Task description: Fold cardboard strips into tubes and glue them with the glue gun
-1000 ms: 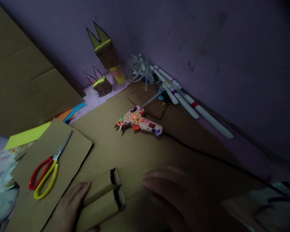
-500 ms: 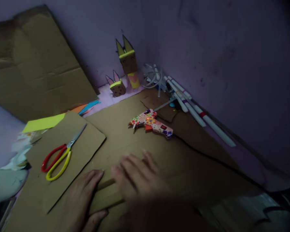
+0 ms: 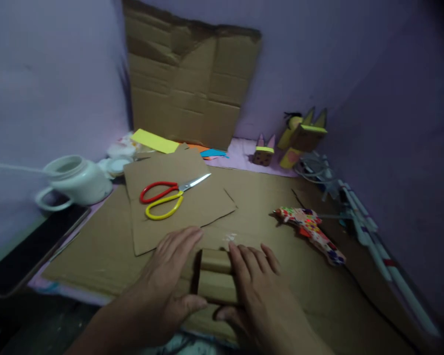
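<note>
A small folded cardboard piece (image 3: 218, 281) lies on the cardboard sheet at the near middle, between my two hands. My left hand (image 3: 173, 281) is at its left end, thumb along the near edge and fingers beyond it. Over its right end, my right hand (image 3: 259, 281) has its fingers wrapped round it, the thumb low at the near side. Beyond my left hand, scissors (image 3: 180, 191) with one red and one yellow handle rest on a cardboard panel (image 3: 185, 162). A flower-patterned glue gun (image 3: 313, 229) lies to the right of my right hand.
At the left stand a white pot (image 3: 77, 182) and a dark phone-like slab (image 3: 33, 251). A large cardboard sheet (image 3: 188, 84) leans on the back wall. Cardboard figures (image 3: 263, 155) and white markers (image 3: 388, 266) are at the back and right.
The view has turned left, bringing the pot and dark slab into sight. My right hand has come to the right end of the folded piece, whose middle now shows between both hands.
</note>
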The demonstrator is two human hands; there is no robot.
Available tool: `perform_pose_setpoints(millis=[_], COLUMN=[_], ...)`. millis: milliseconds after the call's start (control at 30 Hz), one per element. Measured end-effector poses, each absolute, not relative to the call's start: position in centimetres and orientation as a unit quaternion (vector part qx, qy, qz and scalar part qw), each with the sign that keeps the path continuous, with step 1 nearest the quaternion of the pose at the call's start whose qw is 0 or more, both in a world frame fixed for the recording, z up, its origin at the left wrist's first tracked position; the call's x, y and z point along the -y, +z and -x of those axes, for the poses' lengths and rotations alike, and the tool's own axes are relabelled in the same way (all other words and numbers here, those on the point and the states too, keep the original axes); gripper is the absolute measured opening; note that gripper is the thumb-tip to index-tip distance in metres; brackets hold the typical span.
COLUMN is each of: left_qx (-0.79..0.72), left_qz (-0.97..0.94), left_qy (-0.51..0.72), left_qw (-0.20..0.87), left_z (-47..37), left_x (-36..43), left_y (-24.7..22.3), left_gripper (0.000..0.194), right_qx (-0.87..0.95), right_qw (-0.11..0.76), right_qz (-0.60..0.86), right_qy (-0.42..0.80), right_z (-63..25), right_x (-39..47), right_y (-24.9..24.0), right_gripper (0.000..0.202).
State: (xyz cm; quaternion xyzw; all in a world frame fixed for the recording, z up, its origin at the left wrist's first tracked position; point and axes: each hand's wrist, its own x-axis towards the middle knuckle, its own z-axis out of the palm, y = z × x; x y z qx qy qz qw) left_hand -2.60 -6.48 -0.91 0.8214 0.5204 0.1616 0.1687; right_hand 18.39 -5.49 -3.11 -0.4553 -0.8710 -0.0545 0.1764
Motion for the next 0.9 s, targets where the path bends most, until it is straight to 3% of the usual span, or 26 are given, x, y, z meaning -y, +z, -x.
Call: perform_pose_setpoints(millis=[200,333,433,633,900], left_qx=[-0.598,-0.589,-0.577,-0.552,-0.56], left_qz=[-0.722,-0.691,-0.671,-0.601,-0.565], left_qy=[0.312,0.38,0.417,0.421,0.406], left_qw=[0.154,0.173,0.208,0.396,0.451], left_z=[6.1,6.1,5.5,3.2,2.0], left_x=[9.0,10.2,10.4,9.5,8.9], left_y=[-2.5,-3.1,-2.7,-1.8,-2.4], left_gripper=[0.058,0.051,0.05,0.039,0.03], right_qx=[0.907,0.892,0.852,0.704,0.72], right_qw=[0.151,0.168,0.214,0.413,0.42], right_qz=[0.378,0.409,0.477,0.563,0.549], right_qy=[-0.106,-0.096,-0.016,0.128,0.054], right_z=[-19.3,-20.6,-21.1,-19.5,-20.1], right_x=[5.1,5.1,5.6,6.7,6.5], right_y=[-3.2,-3.6,-3.6,-3.9,-7.6], right_gripper=[0.075,0.074,0.073,0.065,0.08])
